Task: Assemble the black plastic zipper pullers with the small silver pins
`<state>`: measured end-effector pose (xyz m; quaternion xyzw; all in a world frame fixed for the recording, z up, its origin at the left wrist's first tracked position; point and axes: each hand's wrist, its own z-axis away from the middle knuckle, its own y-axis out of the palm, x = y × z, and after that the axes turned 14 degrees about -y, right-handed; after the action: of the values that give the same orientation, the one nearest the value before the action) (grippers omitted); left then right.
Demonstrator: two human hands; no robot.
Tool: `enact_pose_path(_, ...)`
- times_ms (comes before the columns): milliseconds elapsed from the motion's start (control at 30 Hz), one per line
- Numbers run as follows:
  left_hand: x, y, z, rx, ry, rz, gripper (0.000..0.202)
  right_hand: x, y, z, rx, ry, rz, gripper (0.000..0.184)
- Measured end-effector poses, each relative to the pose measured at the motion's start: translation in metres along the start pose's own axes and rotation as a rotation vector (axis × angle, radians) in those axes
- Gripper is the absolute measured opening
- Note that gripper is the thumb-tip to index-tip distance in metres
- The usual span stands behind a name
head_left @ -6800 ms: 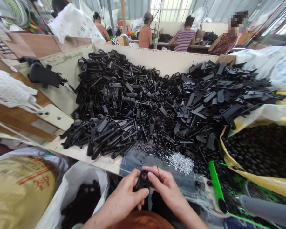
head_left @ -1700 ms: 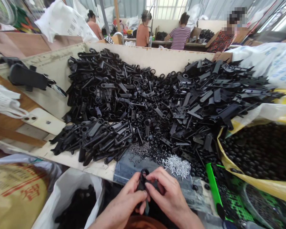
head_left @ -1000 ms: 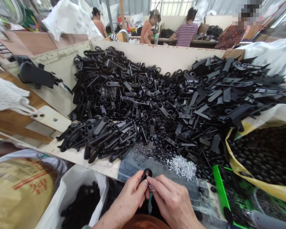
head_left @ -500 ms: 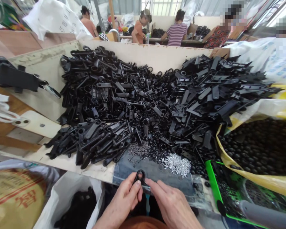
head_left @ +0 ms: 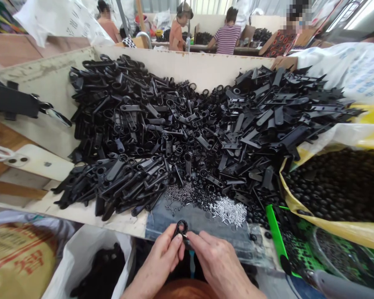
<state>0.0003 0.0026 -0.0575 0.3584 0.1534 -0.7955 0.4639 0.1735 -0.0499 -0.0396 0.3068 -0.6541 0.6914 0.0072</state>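
My left hand (head_left: 162,259) is closed round a black plastic part with a ring-shaped end (head_left: 181,226), the ring pointing up and away from me. Close beside it, my right hand (head_left: 216,257) has its fingertips pinched together against the part's side. A small bright sliver, which looks like a metal pin (head_left: 184,236), shows between those fingertips and the part. Just beyond my hands lie a heap of silver pins (head_left: 229,211) and a heap of darker small screws (head_left: 179,193).
Black ring-ended parts (head_left: 127,112) pile up at left, flat black pieces (head_left: 268,112) at right. A green basket (head_left: 276,236) and a yellow-edged sack of black beads (head_left: 336,187) stand on the right. A white sack (head_left: 67,265) stands lower left; a phone (head_left: 39,162) lies left. Several people work behind.
The view has shifted slightly. My right fingertips now touch the ring-ended part, with a bright sliver showing there. My left hand keeps its grip.
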Motion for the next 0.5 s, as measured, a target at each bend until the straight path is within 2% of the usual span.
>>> enact_pose_path(133, 0.004, 0.001, -0.004, 0.016, 0.001, -0.010, 0.052, 0.002, 0.001, -0.003, 0.071, 0.027, 0.028, 0.030)
enact_pose_path(233, 0.009, 0.004, -0.008, 0.002, 0.009, -0.001, 0.050, 0.004, 0.004, -0.005, 0.110, 0.038, 0.076, 0.037)
enact_pose_path(500, 0.012, 0.015, -0.010, -0.169, -0.026, 0.137, 0.046, 0.025, 0.016, -0.012, 0.142, -0.001, 0.368, 0.048)
